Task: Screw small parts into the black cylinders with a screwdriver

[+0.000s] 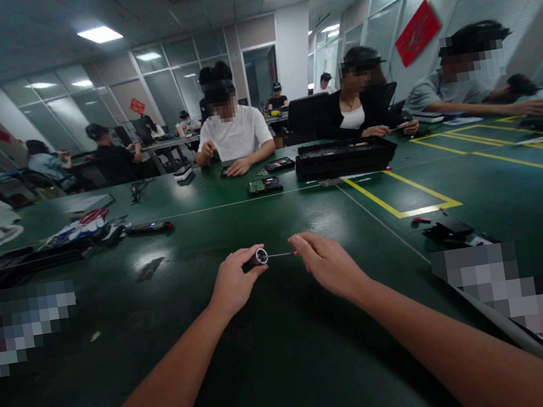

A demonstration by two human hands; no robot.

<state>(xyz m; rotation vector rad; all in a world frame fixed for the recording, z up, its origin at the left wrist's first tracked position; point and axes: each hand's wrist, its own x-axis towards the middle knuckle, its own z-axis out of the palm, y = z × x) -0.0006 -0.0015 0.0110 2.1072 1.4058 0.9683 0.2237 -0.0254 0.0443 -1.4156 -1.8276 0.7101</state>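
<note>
My left hand is closed around a small dark cylinder with a silver rim, its round end facing me. The cylinder's exact kind does not show. In my right hand I pinch a thin screwdriver with a bit of red by the fingertips. Its handle is mostly hidden in my fingers. The slim metal shaft points left, and its tip meets the side of the cylinder or lies just by it; I cannot tell which. Both hands are raised over the green table.
Ahead are a green circuit board and a long black housing. A dark pen-like tool and red-handled scissors lie left. Black parts lie right. Across the table, a person in a white shirt handles small parts.
</note>
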